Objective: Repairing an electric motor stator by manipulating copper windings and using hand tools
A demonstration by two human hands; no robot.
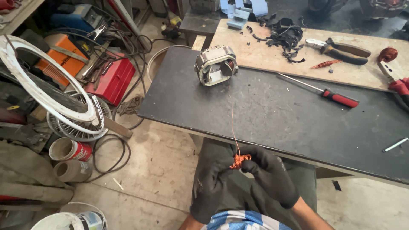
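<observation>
Both hands wear black gloves and meet over my lap, below the table's front edge. My left hand point(211, 185) and my right hand point(269, 174) pinch a small tangled bundle of copper wire point(240, 160) between their fingertips. A thin copper strand point(232, 119) runs up from the bundle to a metal motor stator point(215, 65) that stands on the dark table top point(272, 115).
A red-handled screwdriver point(328, 94) lies right of the stator. Pliers point(341, 50), black scraps point(283, 36) and a copper coil point(387, 54) rest on the wooden board point(264, 55) behind. A fan guard point(47, 81), red toolbox point(111, 80), cans and cables crowd the floor at left.
</observation>
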